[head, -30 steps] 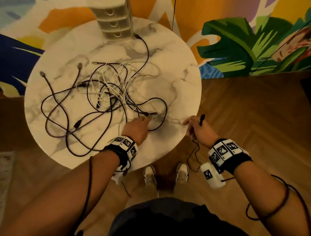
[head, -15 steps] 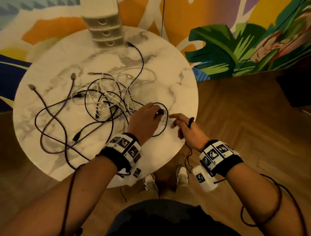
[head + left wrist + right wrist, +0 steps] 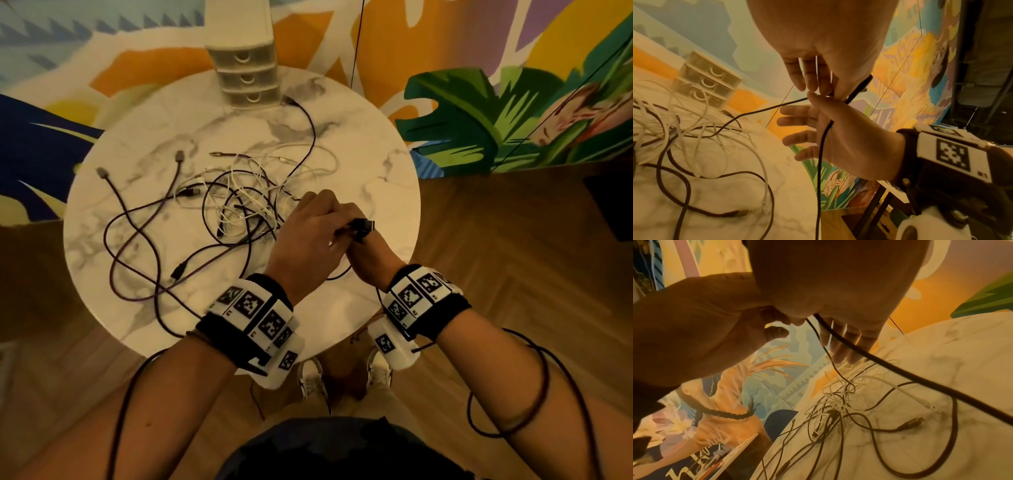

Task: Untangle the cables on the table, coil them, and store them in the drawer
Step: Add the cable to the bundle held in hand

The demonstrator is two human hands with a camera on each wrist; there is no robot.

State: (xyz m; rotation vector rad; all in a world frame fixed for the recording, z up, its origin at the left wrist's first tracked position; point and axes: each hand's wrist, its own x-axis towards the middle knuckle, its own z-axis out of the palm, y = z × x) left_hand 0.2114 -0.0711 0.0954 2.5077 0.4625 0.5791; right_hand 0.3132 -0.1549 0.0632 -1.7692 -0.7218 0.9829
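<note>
A tangle of black, purple and white cables (image 3: 239,209) lies in the middle of the round marble table (image 3: 376,164). Above the table's right side my two hands meet. My left hand (image 3: 325,229) pinches a black cable (image 3: 760,111) just behind its plug (image 3: 364,225), which sticks out to the right. My right hand (image 3: 371,253) sits under the left one; its thumb pins the same black cable (image 3: 900,374) while its other fingers (image 3: 795,138) stay straight. The cable hangs down from the hands. The small white drawer unit (image 3: 245,77) stands at the far edge, its drawers closed.
Two purple cable ends (image 3: 102,171) reach toward the table's left side. A brown plug (image 3: 916,421) lies on the marble near my hands. Wooden floor and my shoes (image 3: 310,380) are below the near edge. A painted wall stands behind the table.
My left hand picked the black plug up off the table and carried it right. My right hand came in over the table edge, and both hands now meet on that cable.
</note>
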